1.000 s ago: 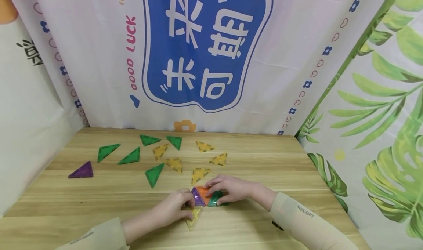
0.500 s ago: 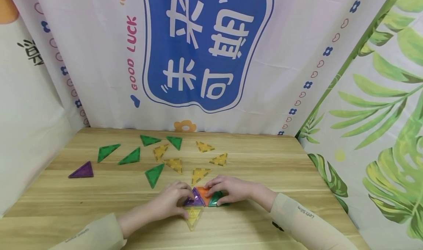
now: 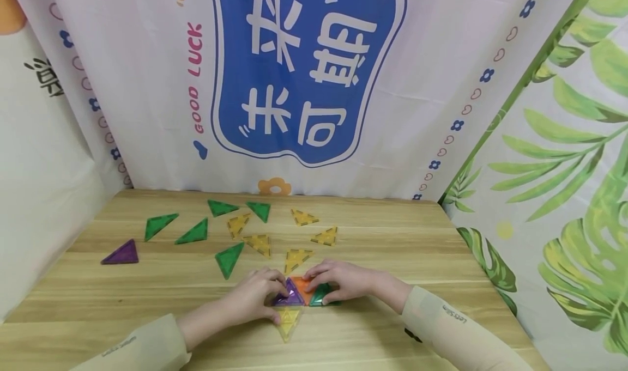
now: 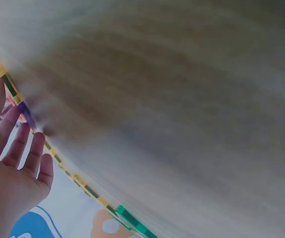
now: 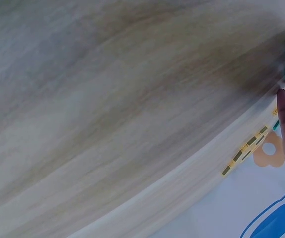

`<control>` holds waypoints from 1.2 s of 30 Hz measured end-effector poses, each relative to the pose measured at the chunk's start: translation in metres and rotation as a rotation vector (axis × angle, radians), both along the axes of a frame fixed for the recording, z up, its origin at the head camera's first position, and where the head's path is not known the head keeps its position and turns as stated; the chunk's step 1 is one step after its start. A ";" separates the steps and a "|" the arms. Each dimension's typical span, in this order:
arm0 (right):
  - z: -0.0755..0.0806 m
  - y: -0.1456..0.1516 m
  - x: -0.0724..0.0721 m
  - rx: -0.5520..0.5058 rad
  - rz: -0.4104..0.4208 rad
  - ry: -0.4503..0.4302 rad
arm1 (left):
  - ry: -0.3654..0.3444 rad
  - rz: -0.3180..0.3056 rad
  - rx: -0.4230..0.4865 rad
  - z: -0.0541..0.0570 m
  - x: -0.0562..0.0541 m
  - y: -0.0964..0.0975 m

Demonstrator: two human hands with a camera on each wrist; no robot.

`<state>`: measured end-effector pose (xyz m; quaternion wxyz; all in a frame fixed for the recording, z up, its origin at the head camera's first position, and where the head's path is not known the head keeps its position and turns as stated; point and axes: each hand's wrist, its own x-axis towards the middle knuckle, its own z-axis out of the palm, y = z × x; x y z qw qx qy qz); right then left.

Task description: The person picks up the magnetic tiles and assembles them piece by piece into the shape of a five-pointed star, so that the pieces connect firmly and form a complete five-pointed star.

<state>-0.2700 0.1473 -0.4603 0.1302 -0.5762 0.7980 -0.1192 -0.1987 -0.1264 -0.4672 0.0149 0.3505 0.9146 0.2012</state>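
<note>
Near the front of the table, translucent triangular magnetic tiles lie edge to edge in a row. The purple tile [image 3: 293, 295] is at the left, the orange tile [image 3: 298, 281] in the middle, the dark green tile [image 3: 319, 293] at the right. Below the purple one a pale yellow tile [image 3: 288, 324] points toward the person. My left hand [image 3: 255, 296] touches the purple tile with its fingertips, its thumb at the yellow tile's left edge. Resting on the orange and green tiles are the fingers and thumb of my right hand [image 3: 345, 279], which cover parts of both.
Behind the hands, loose triangular tiles are spread on the wooden table [image 3: 392, 240]: several green tiles [image 3: 228, 259], several amber tiles [image 3: 297, 259] and one purple triangle [image 3: 122, 253] at far left. A printed cloth [image 3: 162, 87] hangs at the table's back edge.
My left hand has shifted slightly left, off the yellow tile, so more of the yellow and purple tiles shows. The right hand has stayed in place.
</note>
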 end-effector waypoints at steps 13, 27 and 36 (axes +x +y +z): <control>0.001 -0.001 -0.001 -0.009 -0.003 -0.011 | -0.057 -0.073 -0.041 0.009 -0.004 -0.005; 0.007 -0.002 0.002 0.008 0.010 -0.003 | -0.039 -0.087 -0.047 0.006 -0.002 -0.008; 0.000 -0.002 0.000 -0.009 0.015 0.007 | -0.045 -0.115 -0.020 0.006 -0.003 -0.013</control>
